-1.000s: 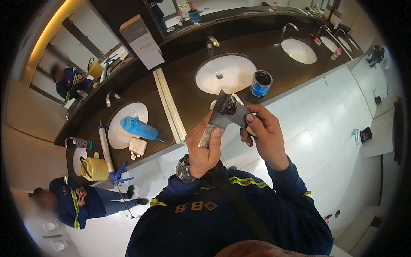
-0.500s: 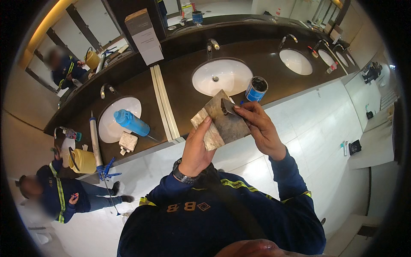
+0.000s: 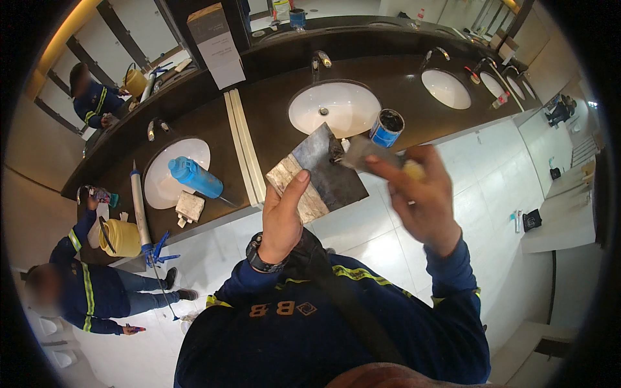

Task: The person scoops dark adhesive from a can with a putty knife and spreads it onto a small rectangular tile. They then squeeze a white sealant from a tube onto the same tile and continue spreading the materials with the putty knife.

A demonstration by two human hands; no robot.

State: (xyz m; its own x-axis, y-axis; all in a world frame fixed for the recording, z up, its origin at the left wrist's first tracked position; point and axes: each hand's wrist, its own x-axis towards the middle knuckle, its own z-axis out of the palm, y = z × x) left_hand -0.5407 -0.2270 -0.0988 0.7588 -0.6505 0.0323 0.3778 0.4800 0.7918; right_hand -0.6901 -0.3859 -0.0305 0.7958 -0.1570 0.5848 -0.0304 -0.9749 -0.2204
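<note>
Left hand holds a flat square metal plate, grey with a pale crusted lower edge: thumb pressed on its face, fingers curled closed behind it. Plate tilts up over the front edge of the dark stone bench.

Right hand is closed around the pale handle of a small grey putty knife; the blade tip touches a dark blob of filler at the plate's upper right edge, just past the left thumb.

Small blue tin of dark filler sits on the bench just beyond the right fingertips, beside the white oval basin.

My read, to do this well: keep the plate level enough that the filler doesn't slide, blade flat, short strokes, work it toward the centre.

Further left: a blue sealant cartridge lies in a second basin. A co-worker in blue overalls crouches at the bench end.
</note>
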